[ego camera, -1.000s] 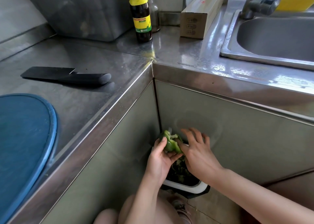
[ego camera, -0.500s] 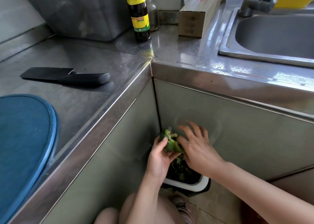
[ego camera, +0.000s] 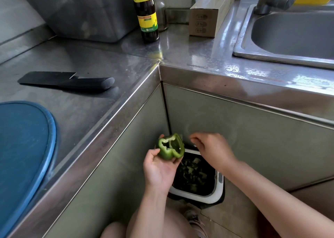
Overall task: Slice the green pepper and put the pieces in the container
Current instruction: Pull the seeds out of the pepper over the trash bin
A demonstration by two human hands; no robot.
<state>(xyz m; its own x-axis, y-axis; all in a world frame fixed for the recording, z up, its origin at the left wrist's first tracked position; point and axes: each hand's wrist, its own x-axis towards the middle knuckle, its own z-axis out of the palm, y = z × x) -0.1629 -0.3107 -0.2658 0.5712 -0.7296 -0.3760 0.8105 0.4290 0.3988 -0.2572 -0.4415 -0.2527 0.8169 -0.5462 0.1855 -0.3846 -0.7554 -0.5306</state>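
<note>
Over the bin (ego camera: pixel 219 189), the left hand (ego camera: pixel 159 171) is gripping the cored green pepper (ego camera: pixel 167 153); the right hand (ego camera: pixel 215 149) is hovering beside it, hold indeterminable. Slicing is not yet beginning; the knife (ego camera: pixel 68 80) is lying untouched.

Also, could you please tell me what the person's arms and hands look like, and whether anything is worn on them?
Both are bare: the left hand and right hand wear no gloves, and no ring, watch or bracelet shows. The left forearm and right forearm are uncovered to the frame's edge; no sleeve is in view.
</note>
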